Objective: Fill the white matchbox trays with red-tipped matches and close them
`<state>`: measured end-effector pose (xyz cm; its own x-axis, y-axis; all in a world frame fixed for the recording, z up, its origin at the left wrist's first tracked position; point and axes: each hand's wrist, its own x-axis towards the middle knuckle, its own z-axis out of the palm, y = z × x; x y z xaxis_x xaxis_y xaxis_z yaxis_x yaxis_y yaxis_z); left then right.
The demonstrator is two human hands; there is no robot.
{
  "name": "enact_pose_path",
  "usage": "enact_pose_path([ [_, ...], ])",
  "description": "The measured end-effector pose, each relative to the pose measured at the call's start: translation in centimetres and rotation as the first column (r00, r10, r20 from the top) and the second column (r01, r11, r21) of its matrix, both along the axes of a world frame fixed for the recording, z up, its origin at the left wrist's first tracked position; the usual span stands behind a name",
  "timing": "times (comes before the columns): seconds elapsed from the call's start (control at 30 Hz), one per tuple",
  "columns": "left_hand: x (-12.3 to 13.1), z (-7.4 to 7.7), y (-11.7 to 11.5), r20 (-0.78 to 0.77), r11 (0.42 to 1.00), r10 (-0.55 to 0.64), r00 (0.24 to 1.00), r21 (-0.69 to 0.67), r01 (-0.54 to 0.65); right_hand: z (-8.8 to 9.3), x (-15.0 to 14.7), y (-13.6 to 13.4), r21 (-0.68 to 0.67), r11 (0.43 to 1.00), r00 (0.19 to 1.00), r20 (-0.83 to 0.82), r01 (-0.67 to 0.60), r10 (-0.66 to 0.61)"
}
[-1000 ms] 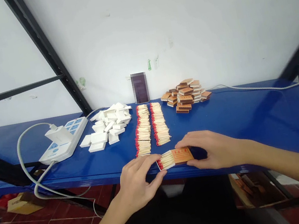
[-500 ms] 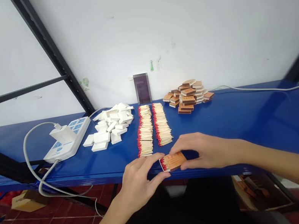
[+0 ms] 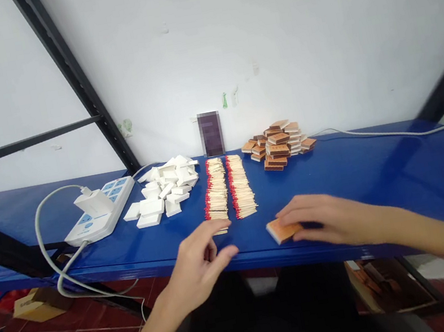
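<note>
My right hand (image 3: 321,218) grips a matchbox (image 3: 283,229) by its right end, low over the front of the blue shelf. The box's white tray end faces left and looks pushed in flush; no match heads show. My left hand (image 3: 204,258) is apart from it, thumb and forefinger spread with nothing between them. Just beyond its fingertips ends the left row of red-tipped matches (image 3: 215,193). Beside that lies a second row of matches (image 3: 242,188). White inner trays (image 3: 169,184) are heaped to the left, and closed matchboxes (image 3: 280,143) are piled at the back right.
A white power strip (image 3: 101,213) with a plugged-in charger (image 3: 94,203) and looping cables sits on the left of the blue shelf (image 3: 379,178). A dark pixelated object (image 3: 211,133) leans against the wall. Black metal posts (image 3: 78,82) frame the shelf; a cardboard box (image 3: 40,304) lies below.
The matchbox has been closed over its matches. My left hand has let go and drawn back left, while my right hand has carried the box to the right.
</note>
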<state>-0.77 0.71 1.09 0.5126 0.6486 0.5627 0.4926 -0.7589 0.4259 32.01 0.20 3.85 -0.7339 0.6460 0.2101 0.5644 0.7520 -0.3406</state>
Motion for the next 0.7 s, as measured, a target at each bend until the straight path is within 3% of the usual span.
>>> enact_pose_path([
  [0.07, -1.0, 0.7, 1.0, -0.041, 0.989, 0.103, 0.994, 0.112, -0.098, -0.2, 4.5, 0.5, 0.042, 0.980, 0.981, 0.020, 0.193, -0.194],
  [0.13, -2.3, 1.4, 2.3, -0.047, 0.913, 0.273, 0.961, 0.327, -0.243, -0.5, 9.9, 1.7, 0.102, 0.916, 0.918, 0.037, 0.388, -0.394],
  [0.23, -4.6, 2.1, 4.0, -0.109, 0.776, 0.531, 0.840, 0.461, -0.430, -0.7, 17.6, 4.5, 0.192, 0.759, 0.765, 0.060, 0.622, -0.642],
  [0.33, -6.6, 2.2, 5.0, -0.196, 0.698, 0.670, 0.716, 0.494, -0.518, -0.5, 22.8, 7.5, 0.260, 0.586, 0.588, 0.080, 0.767, -0.805],
  [0.47, -7.9, 1.6, 5.4, -0.316, 0.670, 0.737, 0.598, 0.463, -0.581, -0.3, 24.6, 10.4, 0.224, 0.515, 0.508, 0.093, 0.827, -0.856],
  [0.7, -7.6, 1.1, 5.9, -0.303, 0.655, 0.754, 0.583, 0.413, -0.633, -0.7, 23.2, 11.7, 0.217, 0.458, 0.447, 0.100, 0.862, -0.889],
])
